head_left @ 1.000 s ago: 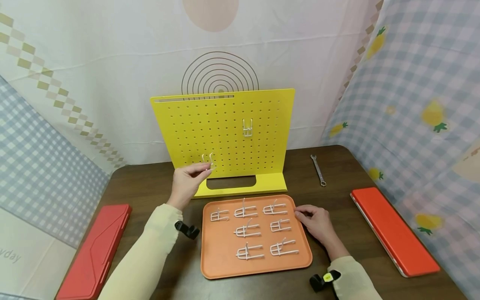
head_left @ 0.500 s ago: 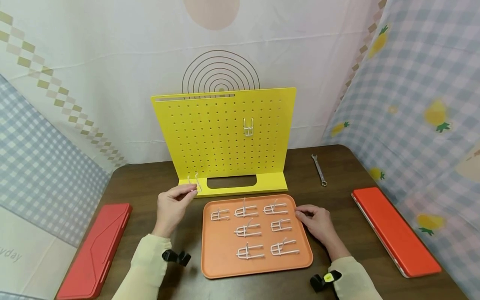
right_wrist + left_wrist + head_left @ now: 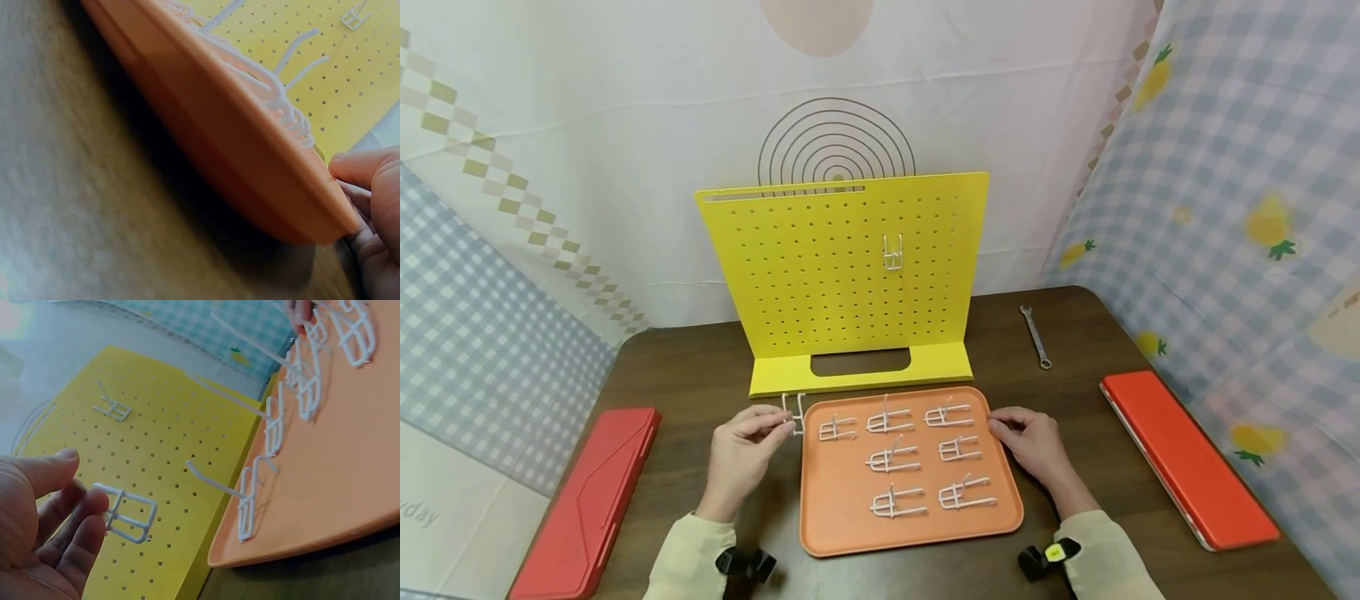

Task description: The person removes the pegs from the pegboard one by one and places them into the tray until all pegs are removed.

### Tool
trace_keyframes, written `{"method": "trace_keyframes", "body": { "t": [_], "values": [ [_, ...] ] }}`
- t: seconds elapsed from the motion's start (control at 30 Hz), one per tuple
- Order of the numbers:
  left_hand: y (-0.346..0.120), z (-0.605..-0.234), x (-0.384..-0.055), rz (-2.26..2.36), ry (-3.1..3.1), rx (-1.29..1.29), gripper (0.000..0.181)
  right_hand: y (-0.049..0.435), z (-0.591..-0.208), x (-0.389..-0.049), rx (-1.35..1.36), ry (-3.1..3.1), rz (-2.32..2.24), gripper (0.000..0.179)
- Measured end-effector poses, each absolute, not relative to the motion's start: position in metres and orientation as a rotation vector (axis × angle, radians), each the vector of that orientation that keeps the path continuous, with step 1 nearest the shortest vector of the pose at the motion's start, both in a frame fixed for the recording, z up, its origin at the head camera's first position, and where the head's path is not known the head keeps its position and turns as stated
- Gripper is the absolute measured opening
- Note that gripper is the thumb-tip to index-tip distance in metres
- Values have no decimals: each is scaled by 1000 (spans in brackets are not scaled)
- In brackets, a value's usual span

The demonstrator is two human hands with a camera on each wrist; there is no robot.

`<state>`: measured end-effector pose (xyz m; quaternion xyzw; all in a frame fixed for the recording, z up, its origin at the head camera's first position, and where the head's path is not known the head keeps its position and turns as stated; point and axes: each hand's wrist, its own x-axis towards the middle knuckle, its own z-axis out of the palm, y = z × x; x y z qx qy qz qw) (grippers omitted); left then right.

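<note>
My left hand (image 3: 739,457) pinches a white wire pegboard hook (image 3: 798,421) between thumb and fingers, just off the tray's far left corner. In the left wrist view, the rectangular wire frame of this hook (image 3: 142,515) sticks out past the fingertips. Several similar white hooks (image 3: 891,502) lie on the orange tray (image 3: 838,517). At the tray's right edge my right hand (image 3: 1036,446) grips the rim, thumb on top and fingers along the side. Behind the tray stands a yellow pegboard (image 3: 812,283), with one white hook (image 3: 892,254) mounted on its upper right part.
A wrench (image 3: 1036,337) lies on the brown table (image 3: 1000,367) right of the pegboard. One red case (image 3: 587,500) sits at the left edge, and another red case (image 3: 1187,462) at the right. Patterned cloth (image 3: 647,167) hangs behind and beside the table.
Holding the hook, my left hand has come down and left from the pegboard's lower part to beside the tray. My right hand stays at the tray's rim.
</note>
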<state>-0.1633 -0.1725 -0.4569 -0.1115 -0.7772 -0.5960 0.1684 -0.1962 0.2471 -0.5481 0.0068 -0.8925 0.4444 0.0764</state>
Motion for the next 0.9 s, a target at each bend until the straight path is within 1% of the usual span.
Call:
{"method": "trace_keyframes", "body": {
  "t": [0.33, 0.63, 0.9],
  "values": [
    [-165, -462, -153, -1574, -2275, -436, 13, 246, -546, -196, -7, -2689, 1354, 15],
    [-168, -498, -164, -1550, -2313, -524, 11, 246, -545, -196, 1, -2691, 1361, 14],
    [-160, -509, -166, -1408, -2380, -630, 13, 247, -546, -197, 2, -2696, 1355, 14]
  ]
}}
